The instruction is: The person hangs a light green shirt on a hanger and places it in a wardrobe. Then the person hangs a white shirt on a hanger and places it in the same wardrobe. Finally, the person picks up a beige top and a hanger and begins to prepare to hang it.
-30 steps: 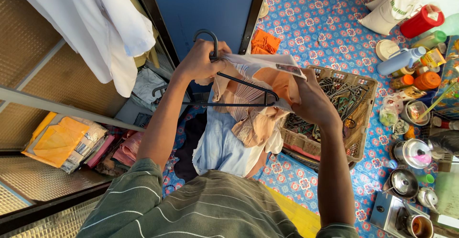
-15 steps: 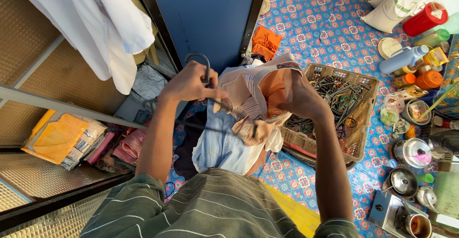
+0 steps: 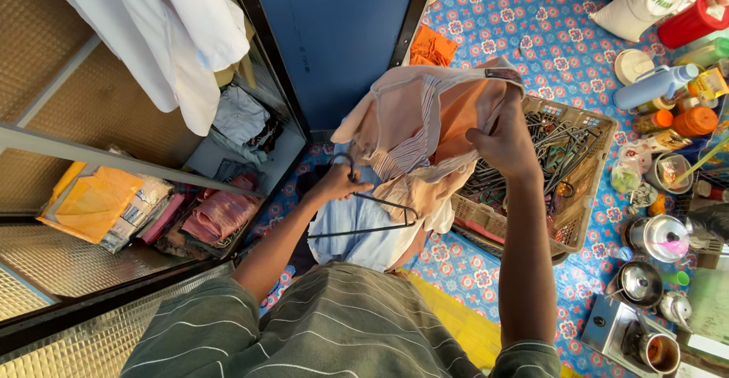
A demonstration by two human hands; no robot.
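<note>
My left hand grips the hook of a black wire hanger, held low in front of my chest. Up at the collar, my right hand clutches a peach and orange striped shirt and holds it above the hanger. The shirt drapes down between my hands. A light blue garment hangs below the hanger against my body. Right of my right hand stands a tan plastic basket filled with several dark hangers.
An open wardrobe with a blue door is on the left; a white shirt hangs inside above folded clothes. Bottles, jars, pots and a kettle crowd the patterned floor mat at right. An orange cloth lies by the door.
My left hand has pulled the hanger down and out of the shirt, from head height to chest level. My right hand has lifted the shirt's collar higher and to the right.
</note>
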